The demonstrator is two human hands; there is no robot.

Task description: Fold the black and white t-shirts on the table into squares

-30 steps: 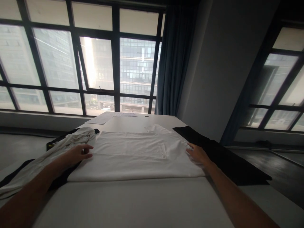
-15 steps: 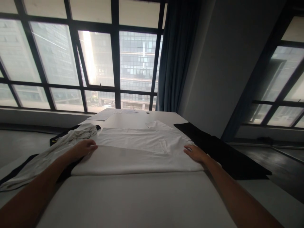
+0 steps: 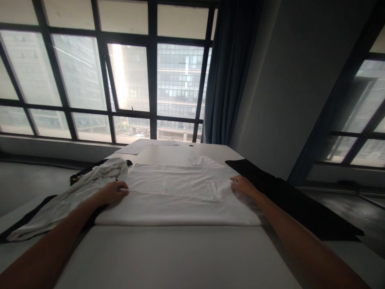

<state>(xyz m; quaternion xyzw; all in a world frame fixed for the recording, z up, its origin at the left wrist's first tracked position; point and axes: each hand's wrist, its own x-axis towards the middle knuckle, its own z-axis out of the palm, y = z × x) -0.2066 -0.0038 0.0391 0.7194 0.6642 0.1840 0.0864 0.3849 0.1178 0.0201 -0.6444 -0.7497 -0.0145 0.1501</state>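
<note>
A white T-shirt (image 3: 174, 206) lies spread across the table with its near part folded over, and one sleeve (image 3: 206, 161) sticks out at the far right. At the shirt's left end, my left hand (image 3: 116, 192) is closed, pinching the edge of the fold between thumb and fingers. Over the right end, my right hand (image 3: 243, 186) has its fingers apart and holds nothing. Slight blur hides whether its fingertips touch the cloth.
Crumpled white clothes (image 3: 99, 172) on dark cloth lie left of the shirt. Black folded cloth (image 3: 288, 196) runs along the right side. Papers (image 3: 132, 148) rest at the far end of the white table (image 3: 180, 257), before a window and blue curtain (image 3: 221, 80).
My right hand has shifted a little away from me and its fingers have lifted. My left hand keeps its pinch on the fold. The whole view has swung slightly left.
</note>
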